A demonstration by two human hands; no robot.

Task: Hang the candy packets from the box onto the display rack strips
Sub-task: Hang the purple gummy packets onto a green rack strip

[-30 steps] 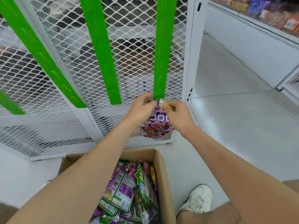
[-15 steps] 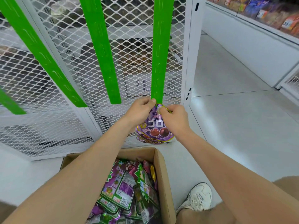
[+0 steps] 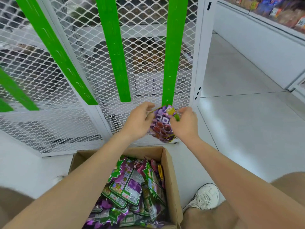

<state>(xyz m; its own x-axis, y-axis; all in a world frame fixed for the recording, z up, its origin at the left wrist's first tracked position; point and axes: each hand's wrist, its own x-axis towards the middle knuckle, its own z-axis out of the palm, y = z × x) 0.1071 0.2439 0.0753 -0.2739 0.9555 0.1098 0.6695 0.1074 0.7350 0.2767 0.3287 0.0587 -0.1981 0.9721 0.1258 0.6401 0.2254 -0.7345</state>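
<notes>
Nearest, the open cardboard box point(image 3: 170, 176) on the floor is heaped with glossy purple-and-green packets point(image 3: 130, 187), with a white laced shoe point(image 3: 204, 195) beside it. Beyond it, the crinkled purple candy packet point(image 3: 160, 128) hangs just under the lower end of the right green strip point(image 3: 171, 63), much as half a second ago. Since then the right hand point(image 3: 185, 125) has slid a little rightward, its fingers curled round the packet's top right corner. The left hand point(image 3: 140, 119) has eased back from the strip's tip; its fingers curl at the packet's upper left edge, too blurred to tell whether they pinch it. The flat, slotted plastic strips hang against the rack's point(image 3: 145, 38) white diamond mesh.
</notes>
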